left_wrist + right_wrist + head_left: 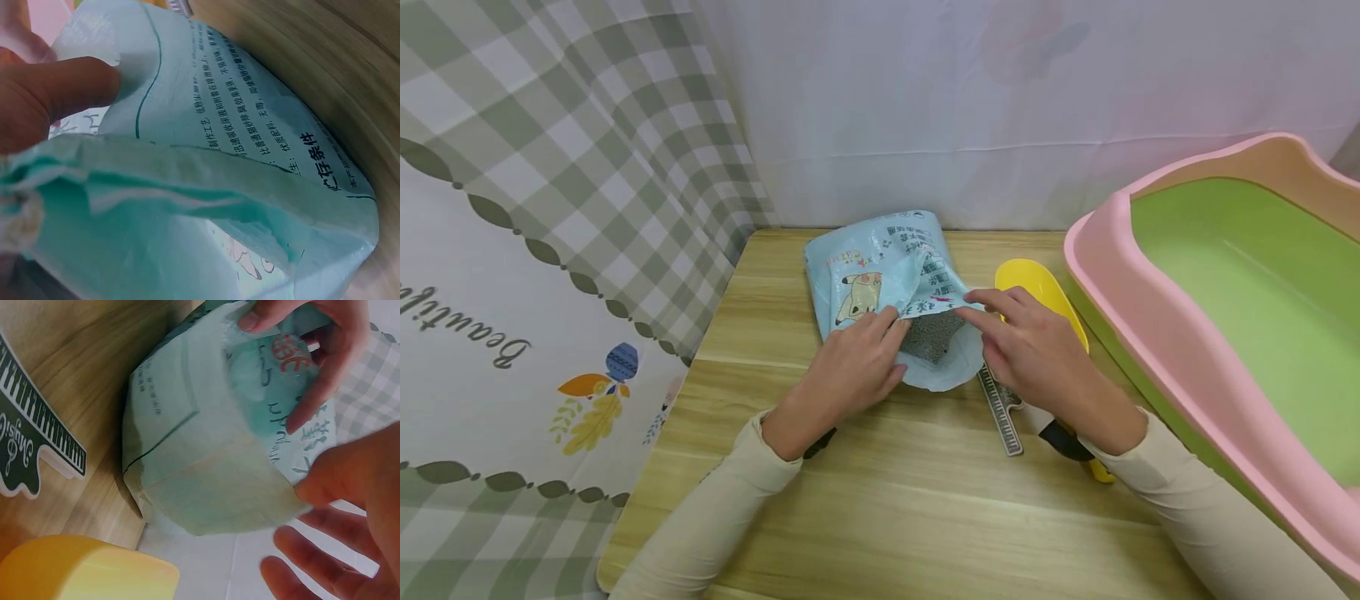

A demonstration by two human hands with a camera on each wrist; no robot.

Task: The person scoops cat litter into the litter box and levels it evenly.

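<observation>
2 sleeved arms, cream, forearms angled inward, both hands on the blue bag point(876, 242). Head view: L hand point(857, 358), in fr. lower L, back up, thumb lowermost, pinching L end of the bag's top-flap edge; R hand point(1033, 350), in fr. lower R, index & middle fingers reaching L, pinching R end of same edge. Bag lies btwn & just beyond hands on wood-grain table point(880, 517), mouth twd person, grey granules point(931, 336) visible inside. Yellow scoop point(1037, 283) & dk strip point(1000, 412) near R hand; pink-rimmed tub point(1195, 342) far R. L wrist view: L thumb straight, nr bag's white printed panel; teal mouth below it; part of R hand at upper L. R wrist view: R thumb on bag rim, other fingers spread beside it; L hand opp., thumb at rim, a finger along lettered face; bag btwn the two.
</observation>
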